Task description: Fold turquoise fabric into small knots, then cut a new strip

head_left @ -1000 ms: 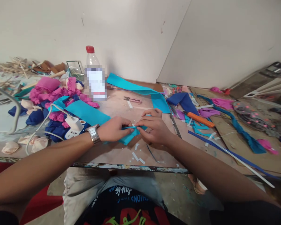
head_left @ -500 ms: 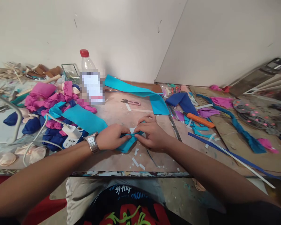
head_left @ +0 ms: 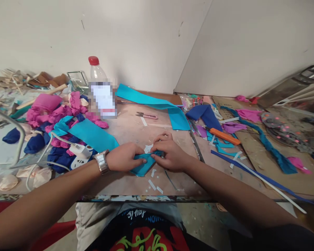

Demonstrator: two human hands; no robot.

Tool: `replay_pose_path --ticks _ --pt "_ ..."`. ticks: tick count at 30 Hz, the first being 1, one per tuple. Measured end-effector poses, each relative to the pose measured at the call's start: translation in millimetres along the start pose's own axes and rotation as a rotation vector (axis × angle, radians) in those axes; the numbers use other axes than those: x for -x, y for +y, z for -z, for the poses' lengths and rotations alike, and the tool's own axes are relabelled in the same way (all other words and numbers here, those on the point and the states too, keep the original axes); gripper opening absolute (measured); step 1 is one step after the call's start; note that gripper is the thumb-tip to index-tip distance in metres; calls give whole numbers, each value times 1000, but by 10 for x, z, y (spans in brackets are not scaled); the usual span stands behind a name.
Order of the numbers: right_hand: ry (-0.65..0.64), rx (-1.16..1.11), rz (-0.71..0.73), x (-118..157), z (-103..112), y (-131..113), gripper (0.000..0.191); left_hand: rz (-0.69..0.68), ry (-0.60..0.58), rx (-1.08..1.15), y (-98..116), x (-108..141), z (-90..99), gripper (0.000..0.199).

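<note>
A turquoise fabric strip (head_left: 98, 135) runs from the pile on the left, beneath my left hand, to a folded end between both hands. My left hand (head_left: 125, 157), with a metal watch at the wrist, pinches that fabric between thumb and fingers. Across from it my right hand (head_left: 170, 152) has thumb and fingertips closed on the folded edge. Small white paper bits (head_left: 148, 149) lie just behind the fold, and more white scraps (head_left: 152, 184) are scattered in front. The underside of the fabric is hidden by my hands.
Pink thread snips (head_left: 147, 115) and another turquoise strip (head_left: 146, 100) lie behind my hands. To the left are a power strip (head_left: 80, 162), a bunched fabric pile (head_left: 49, 111) and a red-capped bottle (head_left: 97, 71). An orange cutter (head_left: 224, 136) lies right.
My left thumb has shifted slightly left and down along the fabric, exposing more of the turquoise fold. The right hand keeps its pinch. The camera view has tilted slightly.
</note>
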State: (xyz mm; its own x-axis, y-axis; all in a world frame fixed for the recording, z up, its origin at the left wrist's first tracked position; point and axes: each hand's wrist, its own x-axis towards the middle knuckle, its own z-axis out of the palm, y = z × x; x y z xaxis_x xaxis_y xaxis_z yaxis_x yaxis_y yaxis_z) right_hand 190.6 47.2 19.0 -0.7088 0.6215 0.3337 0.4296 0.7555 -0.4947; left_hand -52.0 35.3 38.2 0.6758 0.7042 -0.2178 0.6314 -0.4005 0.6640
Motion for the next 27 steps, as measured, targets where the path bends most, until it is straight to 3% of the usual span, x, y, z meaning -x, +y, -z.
replay_pose_path --ticks 6,12,17,27 --pt "43 -33 24 29 -84 25 5 39 6 33 30 16 -25 30" --pt "151 13 65 69 -130 -21 9 99 106 -2 25 73 -212 27" --pt "166 33 -11 100 -96 -64 15 60 119 -22 44 86 -330 23" --pt "171 3 -71 156 -94 -89 16 -70 127 -85 64 134 -361 23"
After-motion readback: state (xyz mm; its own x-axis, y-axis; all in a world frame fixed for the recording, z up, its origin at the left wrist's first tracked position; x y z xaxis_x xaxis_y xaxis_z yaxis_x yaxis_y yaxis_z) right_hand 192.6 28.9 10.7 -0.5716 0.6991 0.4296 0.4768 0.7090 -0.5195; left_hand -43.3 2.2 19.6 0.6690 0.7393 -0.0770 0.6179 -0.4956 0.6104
